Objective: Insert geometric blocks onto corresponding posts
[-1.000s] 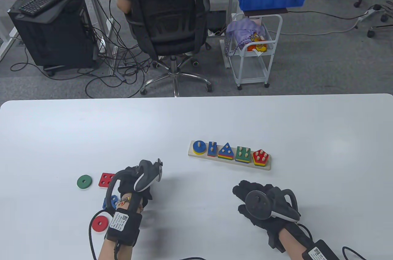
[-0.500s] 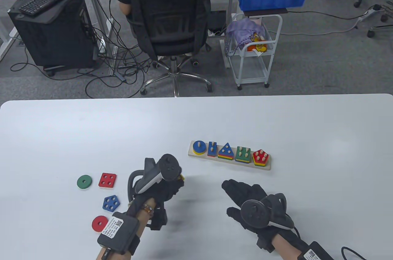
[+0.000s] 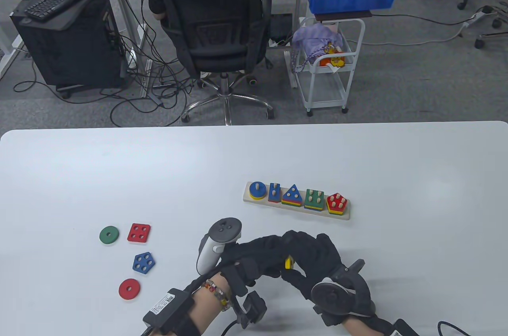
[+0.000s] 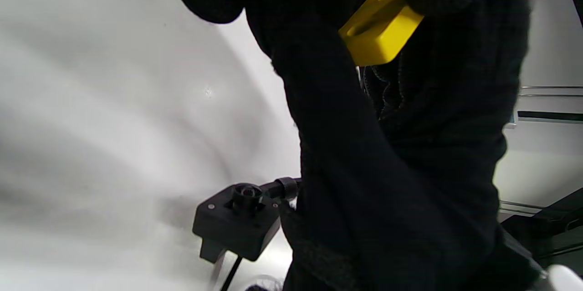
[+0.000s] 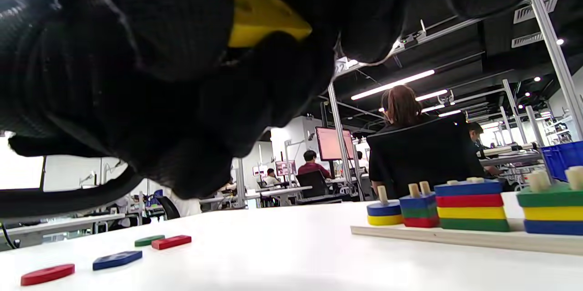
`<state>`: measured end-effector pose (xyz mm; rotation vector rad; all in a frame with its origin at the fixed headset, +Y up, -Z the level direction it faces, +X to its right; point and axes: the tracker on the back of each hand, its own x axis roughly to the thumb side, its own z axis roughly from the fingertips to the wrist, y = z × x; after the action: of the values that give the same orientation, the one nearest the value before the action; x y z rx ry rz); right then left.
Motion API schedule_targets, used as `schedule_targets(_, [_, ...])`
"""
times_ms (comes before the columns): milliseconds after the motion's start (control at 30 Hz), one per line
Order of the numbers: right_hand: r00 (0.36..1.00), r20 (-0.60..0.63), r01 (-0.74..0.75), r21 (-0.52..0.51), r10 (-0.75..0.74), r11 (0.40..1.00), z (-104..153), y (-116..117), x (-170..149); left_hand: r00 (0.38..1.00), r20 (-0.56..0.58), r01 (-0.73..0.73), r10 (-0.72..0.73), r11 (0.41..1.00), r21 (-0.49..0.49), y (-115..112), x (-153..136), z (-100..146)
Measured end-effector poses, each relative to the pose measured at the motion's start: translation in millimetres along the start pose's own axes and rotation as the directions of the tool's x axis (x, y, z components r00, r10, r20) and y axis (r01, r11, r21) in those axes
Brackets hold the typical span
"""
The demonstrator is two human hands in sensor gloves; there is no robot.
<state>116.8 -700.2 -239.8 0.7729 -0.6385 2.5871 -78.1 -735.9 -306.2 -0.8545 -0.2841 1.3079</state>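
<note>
Both hands meet near the desk's front edge: your left hand and right hand pinch the yellow block between them. Light, rigid, smooth — grip its flat edges, clear of the holes.

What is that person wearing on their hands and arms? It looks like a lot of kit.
Both hands, left hand and right hand, wear black knitted gloves. Each back carries a controller-like tracker: grey and white on the left, dark on the right. Black boxes with white labels are strapped at the forearms, with black cables. A bead bracelet circles the left wrist.
</note>
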Motion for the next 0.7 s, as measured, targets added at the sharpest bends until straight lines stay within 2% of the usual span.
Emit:
schedule_targets(67, [1.0,0.002,0.031,-0.032,-0.031,0.999,-0.7,-2.7,0.1,0.998,0.033,-0.055,0.055,0.998,-0.018,-1.3,-2.4,1.9])
schedule_targets(133, [0.999,0.0,0.049,-0.045,-0.049,0.998,-1.6,-5.1,0.7,0.997,0.065,-0.035,0.036,0.999,-0.017,-0.6,-1.9,5.2])
schedule_targets(233, [0.998,-0.017,0.058,-0.044,-0.059,0.997,-2.8,-8.4,-2.1,0.986,0.09,0.136,-0.143,0.988,0.078,7.3,2.0,20.0])
schedule_targets(300, [0.998,-0.031,0.045,-0.044,-0.047,0.998,-3.8,-8.9,-7.4,0.955,0.072,0.272,-0.288,0.947,0.173,17.1,4.5,35.3])
schedule_targets(367, [0.999,-0.042,0.02,-0.017,-0.021,1.0,-7.9,-7.0,-14.8,0.892,0.023,0.427,-0.452,0.857,0.289,31.0,5.3,55.1])
schedule_targets(433, [0.999,-0.05,-0.004,0.015,0.005,1.0,-13.5,-3.2,-20.8,0.832,-0.038,0.524,-0.553,0.763,0.378,39.9,2.9,76.2])
schedule_targets(467, [0.998,-0.052,-0.021,0.033,0.023,0.999,-17.1,-1.0,-23.3,0.805,-0.07,0.565,-0.589,0.724,0.396,42.7,2.0,84.1])
schedule_targets(500, [0.998,-0.055,-0.035,0.049,0.037,0.998,-21.9,1.5,-25.8,0.749,-0.125,0.635,-0.651,0.649,0.419,48.2,1.0,96.4])
schedule_targets(533, [0.997,-0.057,-0.039,0.055,0.042,0.998,-24.3,2.5,-27.0,0.728,-0.15,0.657,-0.669,0.62,0.429,50.5,0.4,100.2])
schedule_targets(567, [0.997,-0.06,-0.054,0.078,0.059,0.996,-33.5,5.3,-29.8,0.677,-0.23,0.711,-0.699,0.54,0.45,56.9,-1.1,109.6])
schedule_targets(633, [0.995,-0.054,-0.079,0.114,0.085,0.99,-48.3,8.8,-32.0,0.604,-0.355,0.781,-0.713,0.44,0.444,65.8,-4.8,121.9])
schedule_targets(667, [0.993,-0.05,-0.101,0.139,0.108,0.985,-58.1,11.1,-32.5,0.548,-0.454,0.826,-0.702,0.37,0.425,70.8,-8.1,129.7])
schedule_targets(700, [0.991,-0.047,-0.115,0.153,0.123,0.982,-64.1,12.6,-32.6,0.519,-0.499,0.846,-0.694,0.331,0.418,74.1,-10.8,133.5])
